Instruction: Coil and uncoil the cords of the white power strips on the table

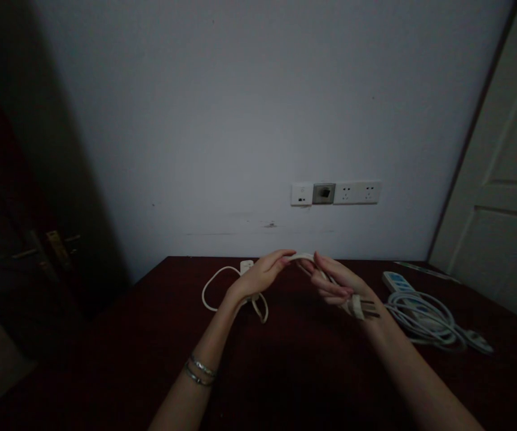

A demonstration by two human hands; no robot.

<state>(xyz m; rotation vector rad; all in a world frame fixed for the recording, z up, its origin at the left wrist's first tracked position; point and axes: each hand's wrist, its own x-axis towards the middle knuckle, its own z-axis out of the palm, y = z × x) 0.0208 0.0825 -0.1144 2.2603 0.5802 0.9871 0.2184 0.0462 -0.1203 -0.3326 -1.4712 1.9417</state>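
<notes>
Between my two hands a white power cord [305,257] arches above the dark red table. My left hand [262,275] pinches the cord on one side, fingers pointing right. On the other side my right hand [335,278] is closed round it, with the cord's plug [359,306] sticking out below the palm, its metal prongs toward my wrist. Behind my left hand lies a white power strip [246,266], mostly hidden by that hand. A loop of white cord [205,293] rests on the table beside it.
At right on the table [294,371] lies a white and blue power strip [397,281] with its coiled cord [433,320] and plug [480,341]. Wall sockets [357,193] sit above the table's back edge. A pale door [505,197] stands at right, a dark door [11,227] at left.
</notes>
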